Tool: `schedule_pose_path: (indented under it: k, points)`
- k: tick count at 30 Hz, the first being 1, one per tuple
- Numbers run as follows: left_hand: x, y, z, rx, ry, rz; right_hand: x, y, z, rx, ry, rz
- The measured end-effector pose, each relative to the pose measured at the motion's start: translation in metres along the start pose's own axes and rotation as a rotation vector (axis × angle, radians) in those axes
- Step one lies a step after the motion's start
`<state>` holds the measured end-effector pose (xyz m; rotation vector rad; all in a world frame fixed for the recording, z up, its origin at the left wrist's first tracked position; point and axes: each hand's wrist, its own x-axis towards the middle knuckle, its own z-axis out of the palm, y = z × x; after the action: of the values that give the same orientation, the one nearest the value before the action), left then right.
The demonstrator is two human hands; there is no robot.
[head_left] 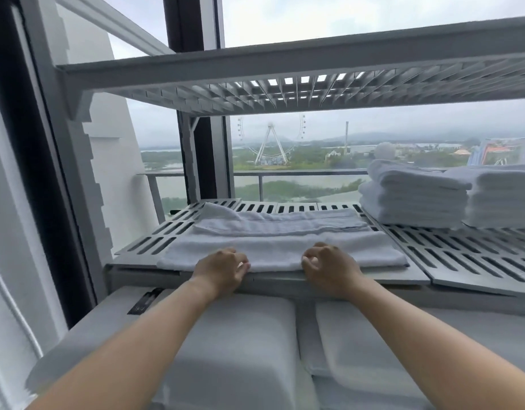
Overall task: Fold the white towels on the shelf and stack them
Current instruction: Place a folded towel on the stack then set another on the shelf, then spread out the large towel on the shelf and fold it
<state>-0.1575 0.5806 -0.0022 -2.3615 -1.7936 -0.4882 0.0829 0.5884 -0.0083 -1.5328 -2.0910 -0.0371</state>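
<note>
Both your hands sit at the near edge of the half-folded white towel [285,250], which lies flat on the slotted grey shelf [462,261]. Your left hand [223,269] pinches that edge between thumb and curled fingers. Your right hand [329,266] grips the same edge with curled fingers, a little apart from it. Two stacks of folded towels [412,193] stand side by side at the shelf's right rear. Beyond the window [373,25] a Ferris wheel [270,140] shows.

Our arms reach toward 12 o'clock; left hand [223,269] and right hand [329,266], fingers curled, pinch the towel [285,251] edge.
</note>
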Motion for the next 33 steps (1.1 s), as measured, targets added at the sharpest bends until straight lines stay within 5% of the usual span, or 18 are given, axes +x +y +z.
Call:
schedule_pose_path:
  k: [19, 26, 33]
  points:
    - [0.154, -0.032, 0.03, -0.087, 0.062, 0.169, 0.139, 0.014, 0.027, -0.014, -0.114, 0.028]
    - [0.186, -0.038, 0.05, -0.093, -0.068, 0.145, 0.165, 0.032, 0.046, -0.081, -0.233, 0.14]
    - [0.203, -0.048, 0.066, 0.008, -0.359, 0.193, 0.18, 0.042, 0.051, -0.24, -0.579, 0.079]
